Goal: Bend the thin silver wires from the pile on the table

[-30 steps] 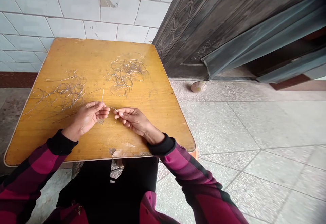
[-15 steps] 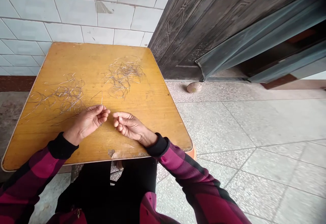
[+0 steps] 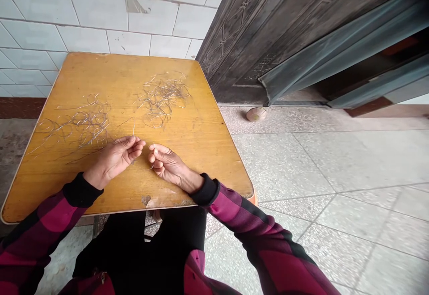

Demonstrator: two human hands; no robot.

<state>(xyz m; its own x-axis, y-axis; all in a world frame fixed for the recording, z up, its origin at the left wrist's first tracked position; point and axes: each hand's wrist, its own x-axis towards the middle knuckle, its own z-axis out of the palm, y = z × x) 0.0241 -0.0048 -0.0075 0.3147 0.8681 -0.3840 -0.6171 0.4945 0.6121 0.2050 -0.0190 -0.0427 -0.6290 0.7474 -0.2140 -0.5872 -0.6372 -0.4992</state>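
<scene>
The left hand's (image 3: 117,155) fingers pinch a wire (image 3: 133,129), its end jutting above; the right hand's (image 3: 170,165) pinch a strand (image 3: 152,167) protruding below.

Wire arc between left hand (image 3: 117,154) and right hand (image 3: 169,164) — gone.

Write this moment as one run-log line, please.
left hand: pinching thin wire | right hand: pinching thin wire | hands: apart | left tangle, right tangle: on table
</scene>
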